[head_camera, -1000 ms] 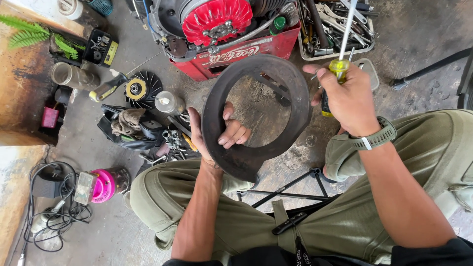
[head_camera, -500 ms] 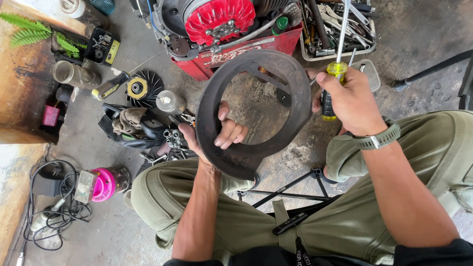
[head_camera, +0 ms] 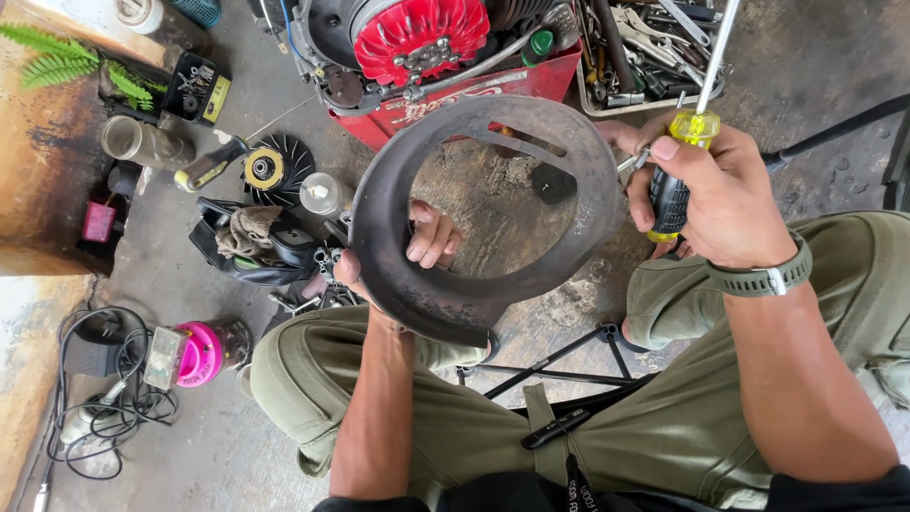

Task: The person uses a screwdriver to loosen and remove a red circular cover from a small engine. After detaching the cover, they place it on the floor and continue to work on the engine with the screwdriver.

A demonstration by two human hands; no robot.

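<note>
My left hand (head_camera: 417, 248) grips the lower rim of a dark, rusty ring-shaped metal cover (head_camera: 389, 218), fingers curled through its opening, holding it up above my knees. My right hand (head_camera: 711, 199), with a grey watch on the wrist, is closed around a screwdriver (head_camera: 684, 142) with a yellow and black handle, its shaft pointing up and away. The handle sits just right of the ring's rim. Beyond the ring stands an engine with a red finned flywheel (head_camera: 422, 38) on a red crate (head_camera: 531, 81).
A tray of wrenches and tools (head_camera: 645, 47) lies at the top right. On the concrete floor to the left are a black fan wheel (head_camera: 275, 169), a black bag with rags (head_camera: 251, 242), a metal tube (head_camera: 142, 142), a pink round device (head_camera: 194, 353) and coiled cables (head_camera: 95, 408).
The ring cover has tilted slightly and shifted left in my left hand. My right hand with the screwdriver has stayed beside its right rim.
</note>
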